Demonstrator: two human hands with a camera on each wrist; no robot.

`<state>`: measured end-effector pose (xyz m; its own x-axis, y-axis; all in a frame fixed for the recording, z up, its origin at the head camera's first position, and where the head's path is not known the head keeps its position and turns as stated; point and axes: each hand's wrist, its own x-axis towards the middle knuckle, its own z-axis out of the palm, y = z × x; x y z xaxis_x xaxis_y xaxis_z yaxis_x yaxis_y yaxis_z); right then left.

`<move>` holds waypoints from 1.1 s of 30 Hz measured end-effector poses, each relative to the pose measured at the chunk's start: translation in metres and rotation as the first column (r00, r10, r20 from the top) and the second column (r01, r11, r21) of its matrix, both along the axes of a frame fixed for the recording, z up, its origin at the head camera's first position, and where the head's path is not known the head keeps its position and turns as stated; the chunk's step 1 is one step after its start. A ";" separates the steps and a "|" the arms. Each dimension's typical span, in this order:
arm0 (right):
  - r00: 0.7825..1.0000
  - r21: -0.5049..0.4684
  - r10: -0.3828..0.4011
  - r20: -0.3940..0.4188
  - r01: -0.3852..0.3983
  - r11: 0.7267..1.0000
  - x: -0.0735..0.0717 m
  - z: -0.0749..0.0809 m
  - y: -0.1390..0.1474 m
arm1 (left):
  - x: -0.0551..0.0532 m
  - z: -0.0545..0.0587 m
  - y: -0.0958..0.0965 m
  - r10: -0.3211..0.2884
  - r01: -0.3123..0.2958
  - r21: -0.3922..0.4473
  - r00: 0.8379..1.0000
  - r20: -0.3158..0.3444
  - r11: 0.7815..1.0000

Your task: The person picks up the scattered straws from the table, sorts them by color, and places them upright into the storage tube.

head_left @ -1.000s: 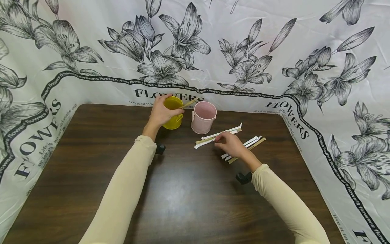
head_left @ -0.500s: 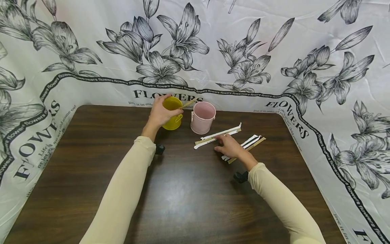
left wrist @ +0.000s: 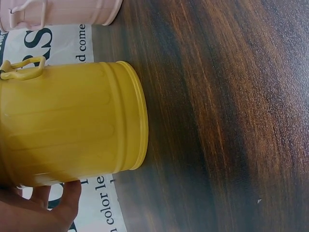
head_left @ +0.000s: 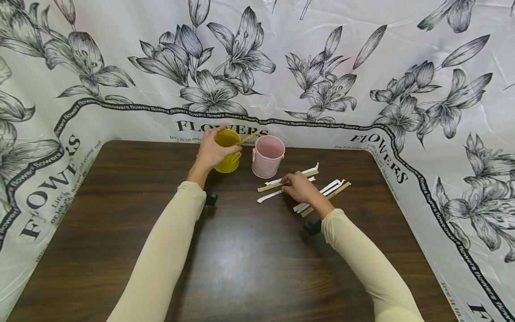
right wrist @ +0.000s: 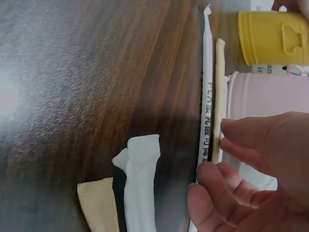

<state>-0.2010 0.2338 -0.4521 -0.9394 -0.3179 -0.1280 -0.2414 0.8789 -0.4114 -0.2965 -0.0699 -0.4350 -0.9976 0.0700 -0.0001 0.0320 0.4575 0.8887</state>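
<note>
Left of the pink bucket (head_left: 267,164), the yellow bucket (head_left: 226,167) is clasped by the left hand's (head_left: 212,150) curled fingers, presumably for steadiness, while on its near right the brown-wrapped straw (right wrist: 219,82) is met by the right hand's (head_left: 301,188) bent, slightly parted fingers, any pinch being impossible to tell.

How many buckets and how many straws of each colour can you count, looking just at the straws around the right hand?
Yellow bucket: 1
Pink bucket: 1
White straws: 4
Brown straws: 2
Total: 8
</note>
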 end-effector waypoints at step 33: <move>0.995 -0.014 0.103 -0.005 -0.103 0.995 0.000 -0.005 -0.004 | 0.001 -0.002 0.000 0.006 -0.006 0.007 1.000 -0.016 1.000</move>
<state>-0.2013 0.2297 -0.4576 -0.9021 -0.4149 -0.1189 -0.3323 0.8433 -0.4224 -0.2955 -0.0697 -0.4373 -0.9978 0.0643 0.0166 0.0439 0.4518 0.8910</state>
